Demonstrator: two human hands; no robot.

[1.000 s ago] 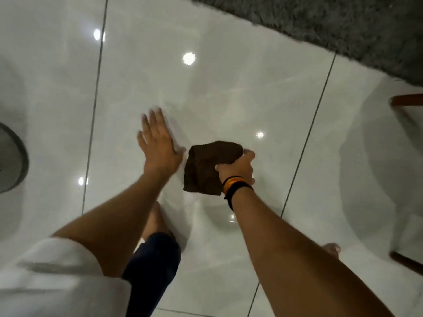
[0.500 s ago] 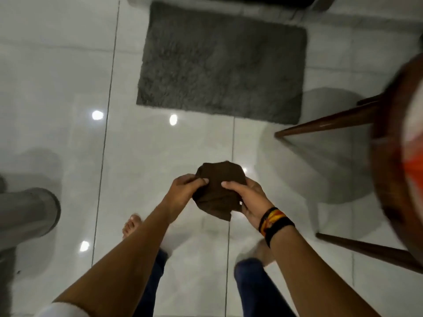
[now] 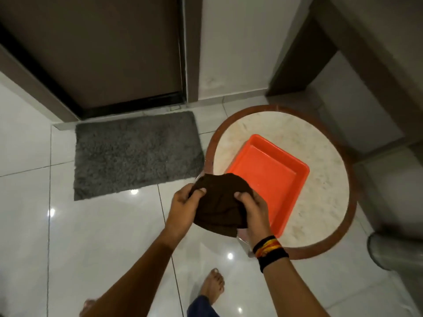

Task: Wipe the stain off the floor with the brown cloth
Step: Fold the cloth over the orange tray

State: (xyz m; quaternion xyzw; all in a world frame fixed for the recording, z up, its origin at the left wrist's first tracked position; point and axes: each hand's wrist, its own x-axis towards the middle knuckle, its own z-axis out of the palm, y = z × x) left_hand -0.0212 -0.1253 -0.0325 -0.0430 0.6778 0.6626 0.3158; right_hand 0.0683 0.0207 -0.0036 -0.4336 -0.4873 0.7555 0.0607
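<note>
both hands (image 3: 219, 209) grip the brown cloth (image 3: 219, 202)

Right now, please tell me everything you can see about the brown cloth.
The cloth is dark brown, soft, maybe terry-like, bunched into a rounded wad with folds. Both hands hold it in the air: left hand pinches its left edge, right hand grips its right side. It overlaps the near corner of the orange tray.

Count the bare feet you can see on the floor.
2: one foot below the cloth, near the bottom middle; another foot at the bottom edge, mostly hidden by the left arm.
</note>
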